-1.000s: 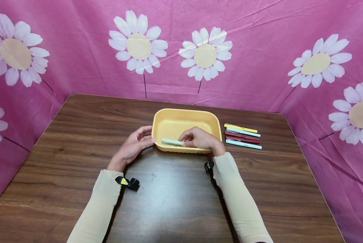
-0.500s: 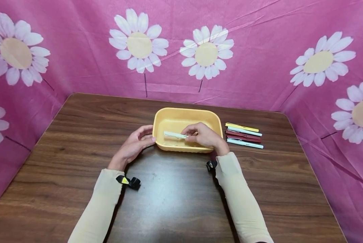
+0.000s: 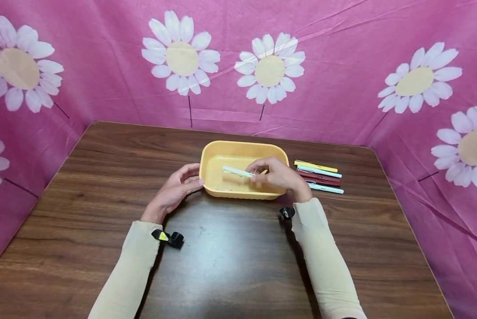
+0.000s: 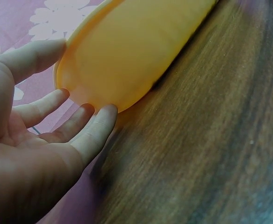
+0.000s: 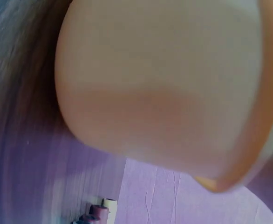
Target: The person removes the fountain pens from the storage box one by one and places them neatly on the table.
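Note:
A yellow plastic box (image 3: 244,195) stands open-topped near the middle of the table. My right hand (image 3: 278,174) pinches a pale mint pen (image 3: 234,171) by its right end, over the box's inside. The pen's clip end points left. My left hand (image 3: 177,188) touches the box's left end, its fingers spread; in the left wrist view the thumb and fingertips (image 4: 106,114) rest against the wall. Low along the front inner wall shows a thin shiny strip (image 3: 222,190). In the right wrist view the box wall (image 5: 160,84) fills most of the frame, and the hand is hidden.
Right of the box lie several pens side by side: a yellow pen (image 3: 316,166), a pale blue pen (image 3: 319,171), dark red ones (image 3: 322,178) and a light blue pen (image 3: 327,188) nearest me. A pink flowered cloth (image 3: 226,110) hangs behind the wooden table (image 3: 214,266).
The right hand has lifted the mint pen from the box's floor and drawn it up and to the right. My left hand has stayed at the box's end.

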Tool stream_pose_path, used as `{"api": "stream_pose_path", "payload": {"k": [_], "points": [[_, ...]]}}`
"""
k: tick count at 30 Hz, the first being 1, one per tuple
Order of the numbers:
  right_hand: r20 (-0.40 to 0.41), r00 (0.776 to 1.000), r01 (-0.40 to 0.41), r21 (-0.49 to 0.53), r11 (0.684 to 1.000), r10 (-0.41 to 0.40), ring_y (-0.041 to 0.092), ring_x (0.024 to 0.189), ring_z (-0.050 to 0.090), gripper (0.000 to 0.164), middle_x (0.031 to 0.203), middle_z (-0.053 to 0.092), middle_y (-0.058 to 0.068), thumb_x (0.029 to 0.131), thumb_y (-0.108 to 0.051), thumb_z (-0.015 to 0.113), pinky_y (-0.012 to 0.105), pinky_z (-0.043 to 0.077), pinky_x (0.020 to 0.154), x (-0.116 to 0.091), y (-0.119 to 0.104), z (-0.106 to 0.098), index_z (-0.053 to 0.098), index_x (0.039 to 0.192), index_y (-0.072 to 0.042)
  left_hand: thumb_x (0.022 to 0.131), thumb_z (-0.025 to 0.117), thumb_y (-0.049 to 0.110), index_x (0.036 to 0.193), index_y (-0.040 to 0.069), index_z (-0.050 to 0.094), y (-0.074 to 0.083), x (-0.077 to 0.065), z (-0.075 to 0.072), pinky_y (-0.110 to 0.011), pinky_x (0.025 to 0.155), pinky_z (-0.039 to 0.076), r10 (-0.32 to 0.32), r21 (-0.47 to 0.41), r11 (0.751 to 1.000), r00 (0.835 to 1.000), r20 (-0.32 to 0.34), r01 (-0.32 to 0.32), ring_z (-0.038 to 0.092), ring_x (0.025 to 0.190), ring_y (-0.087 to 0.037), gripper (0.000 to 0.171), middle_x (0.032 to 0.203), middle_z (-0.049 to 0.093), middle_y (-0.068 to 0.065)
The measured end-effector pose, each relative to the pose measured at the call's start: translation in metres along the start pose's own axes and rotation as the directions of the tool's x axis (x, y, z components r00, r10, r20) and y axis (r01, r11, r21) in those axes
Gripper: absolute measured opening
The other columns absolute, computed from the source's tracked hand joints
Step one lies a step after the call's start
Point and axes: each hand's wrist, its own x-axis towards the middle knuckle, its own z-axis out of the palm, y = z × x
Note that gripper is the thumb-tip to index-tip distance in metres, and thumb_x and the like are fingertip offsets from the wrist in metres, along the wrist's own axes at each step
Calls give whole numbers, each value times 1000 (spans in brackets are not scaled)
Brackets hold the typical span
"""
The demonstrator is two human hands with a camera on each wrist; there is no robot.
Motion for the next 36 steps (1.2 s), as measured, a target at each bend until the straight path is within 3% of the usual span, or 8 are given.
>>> {"api": "stream_pose_path", "payload": {"k": [9,21,31,36], "points": [[-41,999,-6,-17,1000,5,19,79,59,20,83,69,6,90,1,74,29,46,67,-13,0,-6,74,109,2,96,59,-7,150,-10,31,-1,1,-1,-23,95,53,-18,9,1000,1000,-6,18,56,117,-23,61,145,38,-31],[-129,990,-55,-14,998,53,24,87,59,18,96,69,9,92,-2,73,26,48,65,-42,-1,-23,76,109,-3,95,60,-7,150,-9,31,0,1,-1,-24,95,53,-16,8,1000,1000,-9,16,59,112,-17,62,144,40,-27],[-175,984,-37,-58,998,27,20,79,58,16,86,68,8,92,0,72,26,47,65,-62,4,-38,75,108,-1,95,60,-6,151,-8,30,1,-1,-1,-26,97,52,-19,4,1000,1000,1,19,52,125,-31,63,147,37,-29],[-176,984,-27,-84,996,12,17,78,59,16,86,69,7,93,0,71,26,49,66,-72,8,-47,75,108,-2,96,60,-6,151,-8,31,2,0,-1,-25,97,52,-16,-5,1000,1000,3,16,53,123,-29,62,147,38,-30]]}}
